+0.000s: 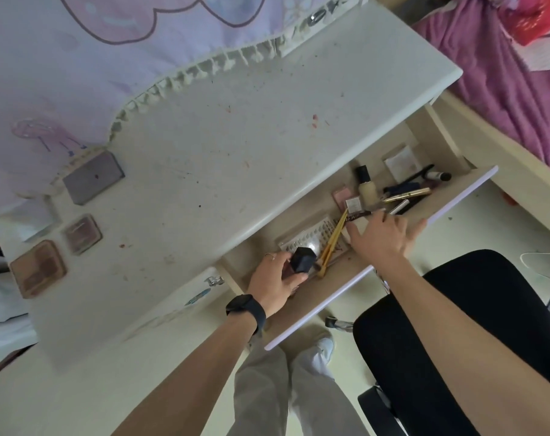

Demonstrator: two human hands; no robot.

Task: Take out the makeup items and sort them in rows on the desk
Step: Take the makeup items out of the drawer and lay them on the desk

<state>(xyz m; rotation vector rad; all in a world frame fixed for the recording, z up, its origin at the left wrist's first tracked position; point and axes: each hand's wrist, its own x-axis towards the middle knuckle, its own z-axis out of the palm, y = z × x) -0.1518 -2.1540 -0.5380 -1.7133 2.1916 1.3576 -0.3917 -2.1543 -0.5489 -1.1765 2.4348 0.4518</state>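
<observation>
Three compacts lie in a loose row on the speckled cream desk (235,136), well left of the open cream drawer (330,297): a brown square compact (37,268), a pink square compact (82,234) and a grey rectangular palette (93,177). At the drawer's left end a black-capped bottle (302,260) is held by the left hand (276,281), its fingers (280,258) curled round it.

Further right inside the drawer are a clear sheet of small dots (311,239), a pair of yellow sticks (333,240), a small pink compact (343,194), a cream foundation bottle with a black cap (366,187), a gold pen (407,195) among dark pencils, and a white square case (401,162) at the drawer's back right.

The right hand (380,237) is stretched over the drawer's middle, fingers (357,236) spread wide and holding nothing, their tips at the pencils.

The step is judged best done by lifting the bottle clear of the drawer's rim before it is carried left of the drawer to the compacts. One pencil should be pinched rather than several raked up. Slim round items are likely to roll, so they are best laid flat.
</observation>
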